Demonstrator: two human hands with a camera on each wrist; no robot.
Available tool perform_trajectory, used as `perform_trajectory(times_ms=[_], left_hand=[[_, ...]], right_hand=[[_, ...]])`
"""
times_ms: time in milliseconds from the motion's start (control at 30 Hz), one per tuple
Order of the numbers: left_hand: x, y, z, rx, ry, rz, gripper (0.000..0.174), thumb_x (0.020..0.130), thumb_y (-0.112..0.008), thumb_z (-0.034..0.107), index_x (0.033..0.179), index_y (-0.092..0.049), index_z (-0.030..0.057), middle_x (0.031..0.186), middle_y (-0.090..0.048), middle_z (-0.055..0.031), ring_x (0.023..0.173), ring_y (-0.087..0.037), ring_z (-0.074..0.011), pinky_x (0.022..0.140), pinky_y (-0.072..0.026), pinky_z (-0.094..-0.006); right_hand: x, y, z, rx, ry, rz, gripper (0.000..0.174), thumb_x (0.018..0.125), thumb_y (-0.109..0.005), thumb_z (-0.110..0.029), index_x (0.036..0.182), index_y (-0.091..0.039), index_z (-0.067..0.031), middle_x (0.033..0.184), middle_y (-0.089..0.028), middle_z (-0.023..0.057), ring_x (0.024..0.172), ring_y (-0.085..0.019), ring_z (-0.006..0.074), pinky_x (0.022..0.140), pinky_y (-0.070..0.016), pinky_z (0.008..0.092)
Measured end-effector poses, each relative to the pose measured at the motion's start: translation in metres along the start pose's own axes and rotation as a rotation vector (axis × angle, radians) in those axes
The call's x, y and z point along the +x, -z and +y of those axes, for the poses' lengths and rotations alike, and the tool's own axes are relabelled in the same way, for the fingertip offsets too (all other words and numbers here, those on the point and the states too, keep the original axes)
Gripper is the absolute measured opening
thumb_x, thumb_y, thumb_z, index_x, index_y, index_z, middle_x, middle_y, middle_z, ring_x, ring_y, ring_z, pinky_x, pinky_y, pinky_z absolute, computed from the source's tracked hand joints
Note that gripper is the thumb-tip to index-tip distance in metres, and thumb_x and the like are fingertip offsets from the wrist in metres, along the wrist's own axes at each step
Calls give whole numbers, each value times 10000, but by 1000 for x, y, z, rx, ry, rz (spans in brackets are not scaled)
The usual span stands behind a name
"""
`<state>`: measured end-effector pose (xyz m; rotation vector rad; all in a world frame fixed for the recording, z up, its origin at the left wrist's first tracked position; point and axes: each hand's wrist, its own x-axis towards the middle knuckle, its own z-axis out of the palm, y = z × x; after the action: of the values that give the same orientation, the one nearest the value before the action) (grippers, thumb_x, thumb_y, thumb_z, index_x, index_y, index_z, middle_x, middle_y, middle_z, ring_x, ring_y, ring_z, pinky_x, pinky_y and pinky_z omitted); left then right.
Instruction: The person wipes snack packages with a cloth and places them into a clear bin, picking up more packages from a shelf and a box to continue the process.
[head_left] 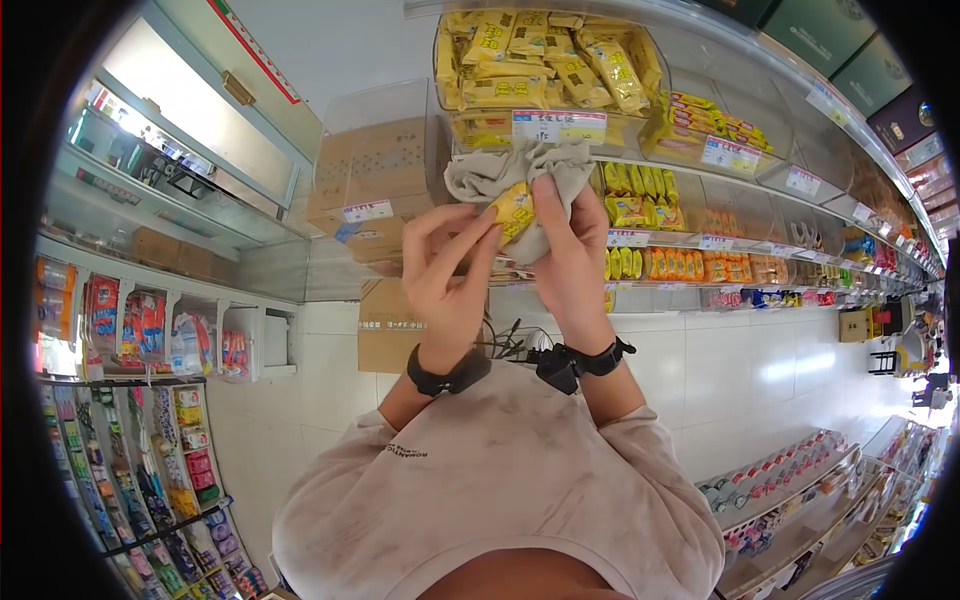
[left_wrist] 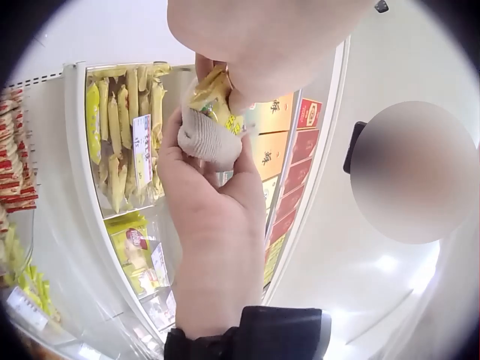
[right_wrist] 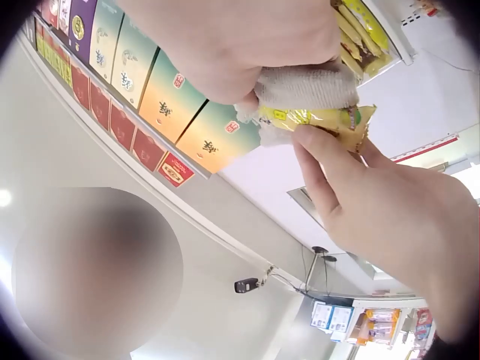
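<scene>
In front of the chest, my left hand (head_left: 447,285) pinches one end of a small yellow snack packet (head_left: 514,211) between thumb and fingers. My right hand (head_left: 572,255) grips a crumpled grey cloth (head_left: 563,168), its thumb lying along the cloth beside the packet. Part of the packet rests against the cloth. The left wrist view shows the ribbed cloth (left_wrist: 208,141) bunched in the right hand, under the packet (left_wrist: 214,103). In the right wrist view, the packet (right_wrist: 319,118) stretches from the cloth to the left hand's fingertips; its far end is hidden by the right hand.
A clear bin of yellow packets (head_left: 545,65) stands just beyond the hands. Shelves of small packaged snacks (head_left: 640,205) run off to the right. A cardboard box (head_left: 375,170) stands left of the bin, with another carton (head_left: 385,330) below. Merchandise racks (head_left: 150,450) are at the left.
</scene>
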<state>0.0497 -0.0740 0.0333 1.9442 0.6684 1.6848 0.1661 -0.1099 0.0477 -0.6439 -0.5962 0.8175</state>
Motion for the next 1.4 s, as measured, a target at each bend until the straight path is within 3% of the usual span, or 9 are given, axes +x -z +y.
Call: perform_trajectory(times_ms=[267, 467, 533, 667, 800, 900, 1067, 1200, 1400], left_hand=[[9, -4, -17, 54, -28, -72, 505, 774, -811, -49, 1261, -703, 27, 1155, -596, -99, 1021, -610, -214, 895, -511, -337], [12, 2, -8, 92, 85, -120, 466, 850, -758, -12, 1306, -676, 26, 1125, -576, -104, 1018, -598, -220, 867, -503, -319], [12, 3, -7, 78, 138, -148, 427, 875, -732, -5, 1298, -678, 23, 1109, -564, -112, 1018, -594, -231, 846, -506, -327], [6, 9, -19, -15, 179, -220, 319, 922, -683, 9, 1240, -693, -1, 1081, -569, -110, 986, -591, -229, 810, -497, -331], [1, 9, -9, -35, 285, -157, 227, 948, -663, -4, 1169, -690, -51, 1046, -567, -65, 943, -572, -143, 776, -471, -245], [0, 3, -9, 20, 93, 18, 247, 865, -747, -30, 1112, -742, -16, 950, -598, -82, 827, -610, -188, 728, -494, -288], [1, 14, -11, 10, 150, -19, 272, 860, -742, -72, 1123, -756, -1, 968, -606, -56, 801, -606, -123, 666, -481, -236], [-3, 10, -7, 52, 73, -5, 286, 873, -730, -73, 1149, -750, 0, 996, -614, -54, 813, -616, -120, 669, -483, -227], [5, 7, -19, 107, 0, -9, 413, 820, -772, -58, 1225, -711, 0, 1075, -609, -99, 876, -611, -199, 765, -515, -327]], right_hand=[[-2, -10, -2, -316, 218, 16, 364, 1041, -587, -192, 1341, -529, 6, 1252, -613, 55, 1138, -539, 101, 951, -440, 257], [-8, 9, 13, 263, -212, -66, 493, 1046, -581, -306, 1419, -461, -7, 1276, -598, 65, 1183, -530, 115, 1011, -424, 281], [-6, 11, 18, 61, -244, 24, 471, 1035, -604, -292, 1395, -491, -10, 1266, -609, 64, 1165, -550, 118, 1000, -438, 283], [12, -4, 10, -207, -25, -155, 437, 1001, -664, -244, 1347, -534, -11, 1200, -647, 55, 1087, -603, 115, 932, -483, 272], [11, -14, 13, -74, -45, -94, 429, 951, -719, -134, 1317, -538, -3, 1153, -672, 48, 1031, -628, 101, 887, -503, 252], [11, -13, 17, -157, 49, -48, 400, 931, -733, -82, 1282, -559, 3, 1139, -680, 49, 1011, -635, 97, 877, -507, 249], [14, -9, 14, -92, 61, 24, 345, 938, -717, -53, 1254, -591, 3, 1129, -686, 46, 986, -636, 83, 864, -507, 244], [11, -13, 19, -21, 100, 63, 308, 978, -684, -107, 1258, -599, -11, 1147, -679, 32, 994, -627, 75, 856, -501, 242], [2, -20, 21, -160, 26, 95, 310, 1048, -589, -258, 1232, -610, -11, 1097, -649, -9, 948, -555, 47, 798, -460, 230]])
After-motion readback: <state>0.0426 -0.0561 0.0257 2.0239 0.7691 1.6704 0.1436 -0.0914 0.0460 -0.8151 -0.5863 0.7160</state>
